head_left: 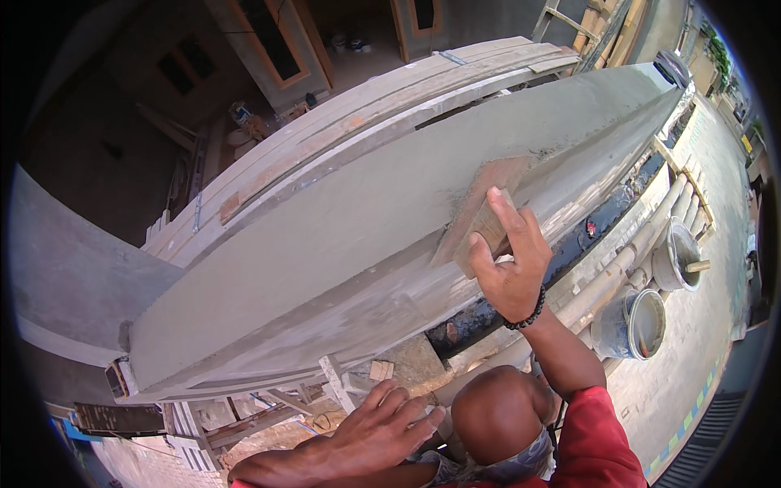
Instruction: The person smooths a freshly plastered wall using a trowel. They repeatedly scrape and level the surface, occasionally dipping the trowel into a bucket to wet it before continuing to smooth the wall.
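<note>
My right hand (514, 264) grips a flat wooden float (482, 213) and presses it flat against a long, sloping band of wet grey plaster (325, 236). A black bead bracelet sits on that wrist, and a red sleeve covers the upper arm. Fresh mortar clumps along the ridge just above the float. My left hand (381, 429) lies low in the picture with its fingers spread, holding nothing, next to my bent knee (496, 411).
Wooden formwork planks (366, 114) run along the plaster's far edge. Bamboo scaffold poles (626, 260) lie below on the right and carry two grey buckets (630, 324) (675, 254), one with a stick in it. Far below are timber offcuts, door frames and a paved street.
</note>
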A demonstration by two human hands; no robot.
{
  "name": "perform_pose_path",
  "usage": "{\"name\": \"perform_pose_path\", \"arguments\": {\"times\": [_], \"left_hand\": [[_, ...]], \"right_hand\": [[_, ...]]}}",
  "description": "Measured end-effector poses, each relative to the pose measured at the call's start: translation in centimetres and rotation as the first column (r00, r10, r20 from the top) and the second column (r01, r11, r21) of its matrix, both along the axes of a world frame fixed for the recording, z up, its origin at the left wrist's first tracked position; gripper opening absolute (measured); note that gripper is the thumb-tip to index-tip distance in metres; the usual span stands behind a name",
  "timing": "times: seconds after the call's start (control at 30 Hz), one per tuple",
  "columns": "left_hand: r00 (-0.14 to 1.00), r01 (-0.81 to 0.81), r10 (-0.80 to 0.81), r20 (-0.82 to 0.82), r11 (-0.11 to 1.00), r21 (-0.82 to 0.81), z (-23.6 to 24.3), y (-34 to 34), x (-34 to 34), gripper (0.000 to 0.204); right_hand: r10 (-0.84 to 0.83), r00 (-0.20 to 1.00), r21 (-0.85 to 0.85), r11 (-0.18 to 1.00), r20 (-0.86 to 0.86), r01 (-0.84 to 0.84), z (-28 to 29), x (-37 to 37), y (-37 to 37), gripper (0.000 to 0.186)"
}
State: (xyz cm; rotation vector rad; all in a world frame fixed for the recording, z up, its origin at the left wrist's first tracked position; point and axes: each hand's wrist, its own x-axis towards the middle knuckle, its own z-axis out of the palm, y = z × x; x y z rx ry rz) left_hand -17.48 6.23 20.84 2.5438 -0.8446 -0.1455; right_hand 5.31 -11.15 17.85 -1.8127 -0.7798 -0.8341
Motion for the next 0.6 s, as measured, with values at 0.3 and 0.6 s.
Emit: {"name": "perform_pose_path", "arguments": {"times": [0.3,0.6], "left_hand": [[0.997,0.005,-0.009,0.078,0.999,0.054,0.5,0.2,-0.9,0.049],[0.999,-0.001,-0.002,0.043,0.997,0.081,0.4,0.3,-0.6,0.049]], "right_hand": [[-0.056,0.998,-0.026,0.998,-0.002,0.056,-1.4,-1.0,-1.2,0.063],[0.034,0.995,-0.243,0.968,-0.097,-0.057,-5.3,-3.4,-0.7,0.062]]}}
